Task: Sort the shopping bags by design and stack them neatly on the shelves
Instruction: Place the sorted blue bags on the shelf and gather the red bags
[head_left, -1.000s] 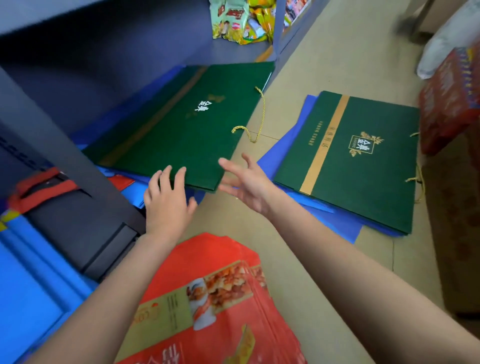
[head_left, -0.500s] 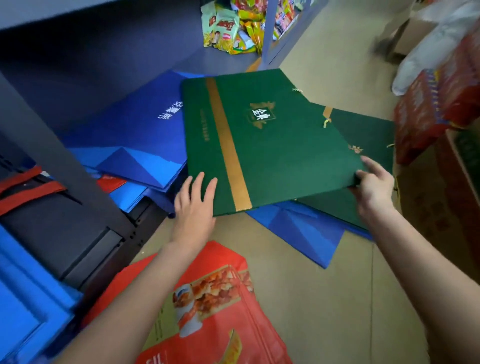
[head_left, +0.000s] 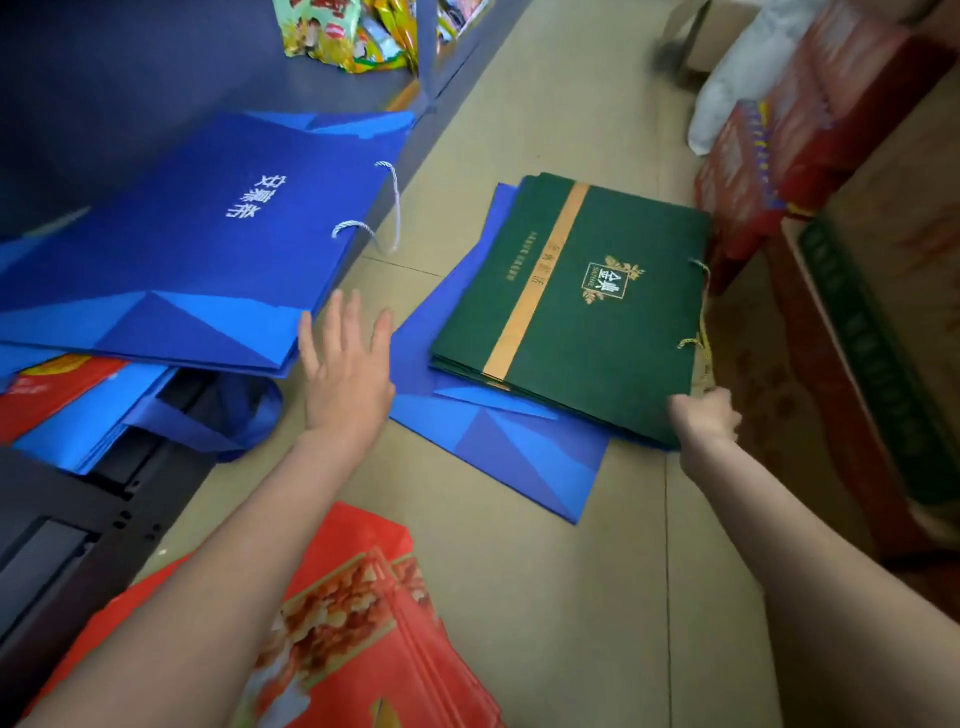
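Slippage is the main hazard: the green bags lie stacked on the floor on top of flat blue bags, and the right hand grips only the near right corner of that green pile, fingers curled around it. Left hand is spread flat, holding nothing, just beside the blue bag overhanging the shelf. Lifting by one corner would likely fan the pile and mix the designs, and a nudge could tip the overhanging bag off

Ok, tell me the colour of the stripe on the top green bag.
Gold stripe on the dark green bag, head view.
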